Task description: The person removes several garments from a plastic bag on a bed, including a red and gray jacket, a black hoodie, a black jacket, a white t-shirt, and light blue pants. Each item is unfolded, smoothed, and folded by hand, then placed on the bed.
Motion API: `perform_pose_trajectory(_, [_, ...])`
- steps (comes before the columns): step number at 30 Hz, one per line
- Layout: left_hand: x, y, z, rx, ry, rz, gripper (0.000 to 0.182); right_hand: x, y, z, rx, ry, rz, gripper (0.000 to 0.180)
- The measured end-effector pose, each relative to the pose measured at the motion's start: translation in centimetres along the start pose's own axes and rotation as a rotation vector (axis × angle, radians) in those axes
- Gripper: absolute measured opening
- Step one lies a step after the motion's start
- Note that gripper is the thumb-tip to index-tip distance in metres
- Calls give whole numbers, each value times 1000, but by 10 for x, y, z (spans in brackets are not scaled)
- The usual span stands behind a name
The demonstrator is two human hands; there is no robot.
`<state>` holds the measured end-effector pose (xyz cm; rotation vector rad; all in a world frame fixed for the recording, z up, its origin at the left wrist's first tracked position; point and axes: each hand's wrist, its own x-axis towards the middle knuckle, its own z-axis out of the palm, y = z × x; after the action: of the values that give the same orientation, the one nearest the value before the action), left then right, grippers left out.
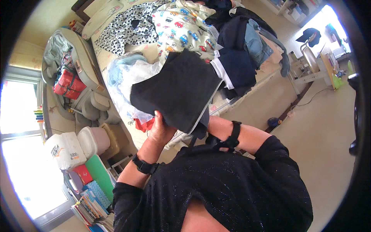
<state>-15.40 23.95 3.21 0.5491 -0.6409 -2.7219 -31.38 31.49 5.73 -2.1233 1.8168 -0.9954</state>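
Note:
A black folded garment with a pale line of trim along its right edge is raised in front of me, above the edge of the bed. My left hand grips its lower left edge, thumb on top. My right hand is mostly hidden behind the garment's lower right part; only the wrist side shows. Behind the garment lie clear plastic bags, a white cloth printed with cars and a black-and-white spotted cloth. Navy clothing with a white band and a blue denim garment lie to its right.
Left of the bed stand a grey padded seat-like item with a red wrapped bundle, a lidded pink bin, a white package and books. A cable crosses the floor at right, near a dark small object.

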Motion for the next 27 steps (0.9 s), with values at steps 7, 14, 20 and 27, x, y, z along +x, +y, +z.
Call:
perform_pose_trajectory(7, [6,-2,-32,-52,354,-25,55,-31,4,25,-171,-163,-30,55])
perform_pose_trajectory(14, [49,-40,-39,-133,472,-122,46,-110,62,-16,1506,-337,856,62])
perform_pose_trajectory(20, [112,-17,-23,-333,92,30,46,-76,89,-52,1621,215,931,61])
perform_pose_trajectory(27, [169,-67,-85,-355,30,95,51,-29,182,18,678,249,879,55])
